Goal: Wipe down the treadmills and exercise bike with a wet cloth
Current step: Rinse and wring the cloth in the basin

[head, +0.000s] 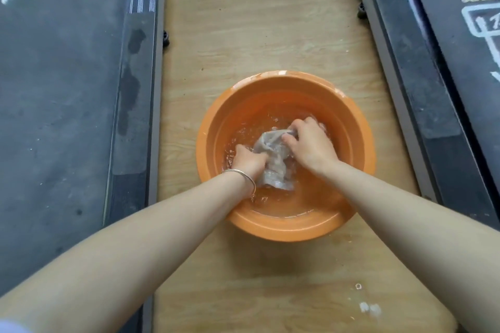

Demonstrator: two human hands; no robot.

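A grey wet cloth point(274, 161) lies bunched in the water of an orange basin point(270, 86) on the wooden floor. My left hand point(249, 161), with a thin bracelet on its wrist, grips the cloth's left side. My right hand point(308, 143) clenches the cloth's upper right end. Both hands are inside the basin, partly in the water. A treadmill point(62, 105) with a dark belt runs along the left. A second treadmill point(443, 43) runs along the right.
The basin sits on a strip of wooden floor point(257, 21) between the two treadmills. White lettering is printed on both belts. Wet patches mark the left treadmill's side rail point(132, 84). Small white spots point(369, 308) lie on the floor at the lower right.
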